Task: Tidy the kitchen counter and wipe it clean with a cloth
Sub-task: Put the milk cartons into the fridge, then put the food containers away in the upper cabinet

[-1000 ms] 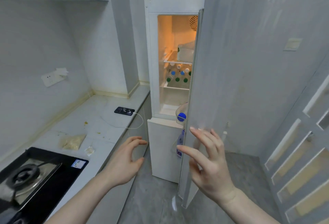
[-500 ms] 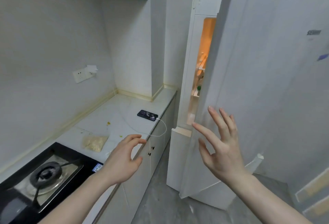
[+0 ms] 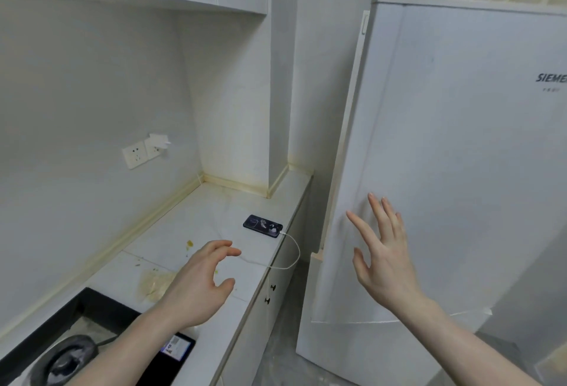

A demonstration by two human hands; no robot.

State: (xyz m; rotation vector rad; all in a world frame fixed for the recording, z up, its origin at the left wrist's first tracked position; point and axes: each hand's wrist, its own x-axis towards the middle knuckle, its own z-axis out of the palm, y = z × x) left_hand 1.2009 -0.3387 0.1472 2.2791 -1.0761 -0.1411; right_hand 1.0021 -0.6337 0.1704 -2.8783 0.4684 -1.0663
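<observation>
The white kitchen counter (image 3: 214, 219) runs from the corner toward me, with yellow food stains (image 3: 189, 243) and a crumpled yellowish cloth or wrapper (image 3: 155, 284) lying on it. My left hand (image 3: 202, 281) hovers over the counter's front part, fingers curled and apart, holding nothing. My right hand (image 3: 380, 250) is spread flat with its fingertips against the white fridge door (image 3: 454, 170), which stands nearly closed. No cleaning cloth is in either hand.
A dark phone (image 3: 262, 225) lies near the counter edge with a white charging cable (image 3: 294, 255) looping over the front. A black gas hob (image 3: 92, 345) is at the lower left. A wall socket (image 3: 144, 152) sits above. Cupboard doors with black knobs (image 3: 270, 293) are below the counter.
The fridge door has swung from wide open to almost closed under my right hand. My view has turned left toward the counter. My left hand stays open over the counter.
</observation>
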